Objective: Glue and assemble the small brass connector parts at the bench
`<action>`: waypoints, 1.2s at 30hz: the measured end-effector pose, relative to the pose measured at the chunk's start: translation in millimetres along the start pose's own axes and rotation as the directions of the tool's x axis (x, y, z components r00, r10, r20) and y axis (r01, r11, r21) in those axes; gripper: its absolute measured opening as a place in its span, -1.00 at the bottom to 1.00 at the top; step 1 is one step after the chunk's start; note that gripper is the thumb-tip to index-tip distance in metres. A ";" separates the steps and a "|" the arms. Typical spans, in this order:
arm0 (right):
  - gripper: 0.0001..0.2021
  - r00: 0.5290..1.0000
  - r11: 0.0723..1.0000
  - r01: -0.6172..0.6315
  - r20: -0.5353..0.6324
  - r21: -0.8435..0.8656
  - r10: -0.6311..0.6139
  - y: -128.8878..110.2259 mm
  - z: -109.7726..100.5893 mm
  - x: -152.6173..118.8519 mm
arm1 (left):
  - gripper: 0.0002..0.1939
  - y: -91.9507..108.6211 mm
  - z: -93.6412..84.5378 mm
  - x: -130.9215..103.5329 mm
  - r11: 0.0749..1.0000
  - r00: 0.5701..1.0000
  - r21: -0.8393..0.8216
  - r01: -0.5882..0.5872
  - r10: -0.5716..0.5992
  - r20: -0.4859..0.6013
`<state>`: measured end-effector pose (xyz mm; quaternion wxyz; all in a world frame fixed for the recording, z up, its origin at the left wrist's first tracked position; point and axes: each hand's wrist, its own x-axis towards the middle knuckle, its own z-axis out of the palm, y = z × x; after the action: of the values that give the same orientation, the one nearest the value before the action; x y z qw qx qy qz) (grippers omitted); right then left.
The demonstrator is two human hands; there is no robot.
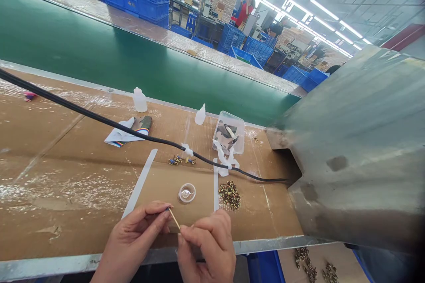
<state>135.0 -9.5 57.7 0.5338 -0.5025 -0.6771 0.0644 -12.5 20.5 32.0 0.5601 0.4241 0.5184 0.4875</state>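
My left hand (139,234) pinches a small dark blue piece (168,208) between thumb and fingertips; most of it is hidden. In my right hand (209,241) is a thin wooden stick (174,219), gripped between thumb and forefinger. Its far tip meets the blue piece, or lies right beside it. Just beyond the hands stands a small see-through cup (187,193). To its right lies a heap of tiny dark and gold parts (229,196). Several similar parts with blue on them (177,159) are scattered behind the cup.
A black cable (109,121) crosses the cardboard-covered bench. Two white squeeze bottles (140,101), a folded cloth (129,130) and a plastic box (241,135) stand farther back. Behind runs a green conveyor belt (133,57). A metal housing (358,150) blocks the right side.
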 end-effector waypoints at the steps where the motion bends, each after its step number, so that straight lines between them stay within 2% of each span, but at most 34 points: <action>1: -0.83 0.999 0.999 0.038 0.000 -0.010 -0.038 0.0 0.7 -0.5 | -0.79 -0.8 -0.2 0.2 1.000 1.000 0.000 -0.003 0.003 0.005; 4: -0.83 0.996 0.995 0.088 -0.002 -0.037 -0.089 1.2 1.1 -0.4 | -0.79 -3.0 -0.7 0.1 1.000 1.000 0.011 -0.007 0.007 0.011; 11: -0.81 0.998 0.997 0.055 0.002 -0.046 -0.055 2.1 -2.8 6.7 | -0.74 -6.3 -4.9 -2.6 0.999 0.998 0.044 0.027 -0.029 0.050; 16: -0.83 0.994 0.999 0.022 0.109 -0.043 -0.017 3.0 -13.8 16.7 | -0.75 -9.4 -8.5 -1.4 0.996 0.989 0.092 0.011 -0.024 0.147; 19: -0.84 0.972 0.999 -0.024 0.233 -0.045 0.034 5.1 -23.7 24.8 | -0.80 -12.0 -11.3 -1.0 0.991 0.978 0.133 -0.004 -0.024 0.206; 24: -0.85 0.902 0.988 -0.145 0.403 -0.057 0.156 7.0 -34.3 36.3 | -0.82 -10.4 -14.3 -0.8 0.979 0.934 0.194 -0.067 -0.007 0.356; 31: -0.88 0.853 0.974 -0.219 0.473 -0.058 0.221 12.5 -34.6 44.3 | -0.78 -10.3 -17.8 1.8 0.964 0.853 0.245 -0.104 -0.040 0.520; 36: -0.89 0.837 0.975 -0.208 0.502 -0.072 0.216 16.1 -33.0 46.4 | -0.77 -1.8 -16.5 1.6 0.961 0.847 0.260 -0.091 -0.063 0.529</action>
<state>174.3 18.2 92.1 0.3229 -0.5436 -0.7340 0.2480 -28.7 21.2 28.3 0.6136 0.6198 0.4025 0.2780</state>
